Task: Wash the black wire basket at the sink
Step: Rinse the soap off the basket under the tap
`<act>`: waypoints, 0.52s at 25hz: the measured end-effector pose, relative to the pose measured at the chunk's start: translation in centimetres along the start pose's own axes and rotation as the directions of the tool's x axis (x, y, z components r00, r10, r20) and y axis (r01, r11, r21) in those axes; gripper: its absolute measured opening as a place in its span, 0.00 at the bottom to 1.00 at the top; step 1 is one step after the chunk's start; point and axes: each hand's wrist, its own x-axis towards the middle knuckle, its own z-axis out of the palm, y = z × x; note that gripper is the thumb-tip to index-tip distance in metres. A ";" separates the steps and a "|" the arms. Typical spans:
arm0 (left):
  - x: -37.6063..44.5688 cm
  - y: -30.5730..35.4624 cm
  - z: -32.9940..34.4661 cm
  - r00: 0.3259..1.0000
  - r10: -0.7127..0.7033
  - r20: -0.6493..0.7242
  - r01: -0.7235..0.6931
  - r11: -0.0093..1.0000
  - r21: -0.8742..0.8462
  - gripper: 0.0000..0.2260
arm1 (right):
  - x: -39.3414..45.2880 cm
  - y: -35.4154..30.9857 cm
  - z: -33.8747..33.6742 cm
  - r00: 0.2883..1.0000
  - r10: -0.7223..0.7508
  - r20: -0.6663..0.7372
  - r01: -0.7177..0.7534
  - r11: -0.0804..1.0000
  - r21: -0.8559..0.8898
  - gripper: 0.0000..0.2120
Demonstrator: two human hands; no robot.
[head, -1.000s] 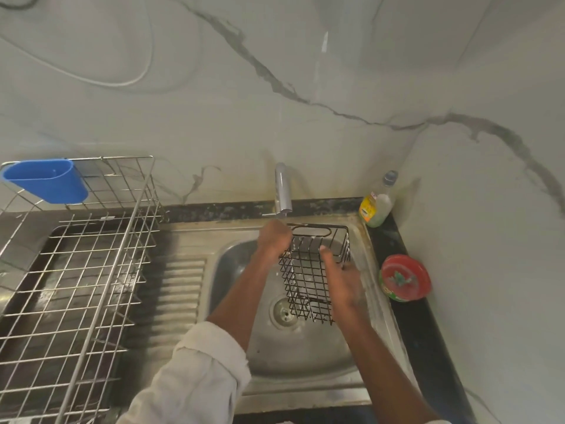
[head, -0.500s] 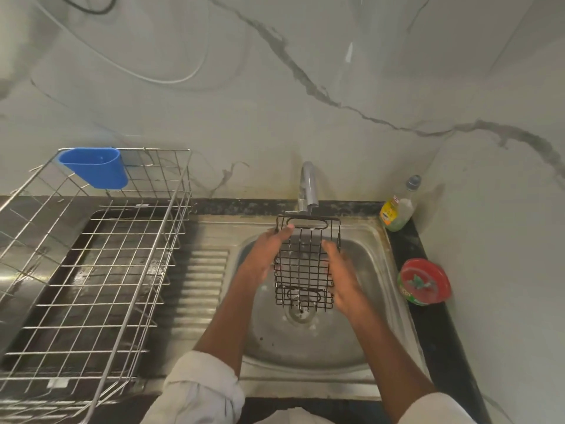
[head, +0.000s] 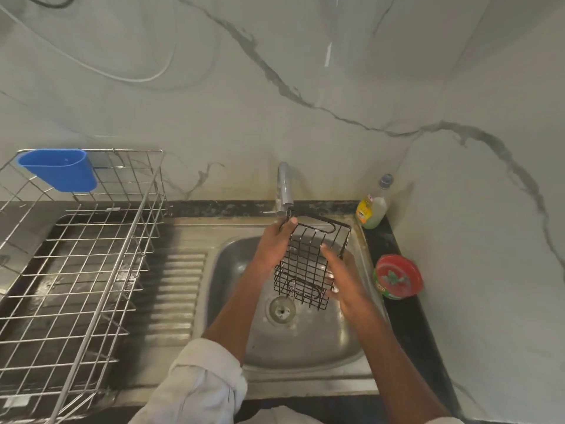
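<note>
Black wire basket (head: pixel 308 264) was held above the bowl of the stainless steel sink (head: pixel 305 341), just below the spout of the chrome tap (head: pixel 284 188). Basket lay tilted, far end up near the spout, near end low over the drain (head: pixel 281 310).

Left hand (head: pixel 272 246) gripped the basket's left side, thumb at the upper corner and fingers curled around the wires. Right hand (head: pixel 342 280) was against the right side, fingers reaching under the lower part of the mesh; whether they were curled tight or only supporting could not be told. Rolled white sleeve (head: pixel 201 381) showed on the left forearm.

Left of the bowl, the ribbed drainboard (head: pixel 180 289); beyond it a large metal wire dish rack (head: pixel 79 270) with a blue plastic cup holder (head: pixel 61 168) hooked on its back rim. On the dark counter to the right: a dish soap bottle (head: pixel 371 209) against the marble wall (head: pixel 275 87), and nearer the camera a round red-lidded tub (head: pixel 397 276), well apart from the bottle
</note>
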 end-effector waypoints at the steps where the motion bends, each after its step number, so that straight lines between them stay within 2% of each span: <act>1: 0.1 -0.2 0.0 1.000 0.019 0.014 -0.019 1.000 0.025 0.30 | 0.0 0.1 -0.3 1.000 0.004 0.006 -0.004 1.000 -0.001 0.43; 4: 0.0 -1.2 -0.2 0.998 0.021 0.052 -0.026 0.996 0.086 0.33 | 0.6 1.0 -0.8 1.000 -0.019 -0.023 0.019 1.000 -0.012 0.43; 7: -0.5 -1.4 -0.4 1.000 -0.017 0.013 0.016 0.996 0.090 0.30 | 0.5 0.8 -0.5 0.997 -0.027 -0.078 0.022 0.997 -0.072 0.41; 9: -0.6 -0.5 -0.3 0.998 -0.033 0.047 0.029 0.997 0.077 0.27 | 0.9 0.3 -0.5 0.988 -0.029 -0.149 0.012 0.994 -0.110 0.33; 11: -0.3 1.1 0.1 0.990 -0.075 0.123 0.066 0.995 0.079 0.25 | 1.2 -0.2 -0.6 0.976 0.009 -0.217 -0.023 0.998 -0.062 0.27; 13: 0.4 2.9 0.7 0.981 -0.093 0.171 0.073 0.990 0.121 0.24 | 1.7 -0.2 -0.8 0.968 0.080 -0.239 -0.084 0.996 -0.006 0.34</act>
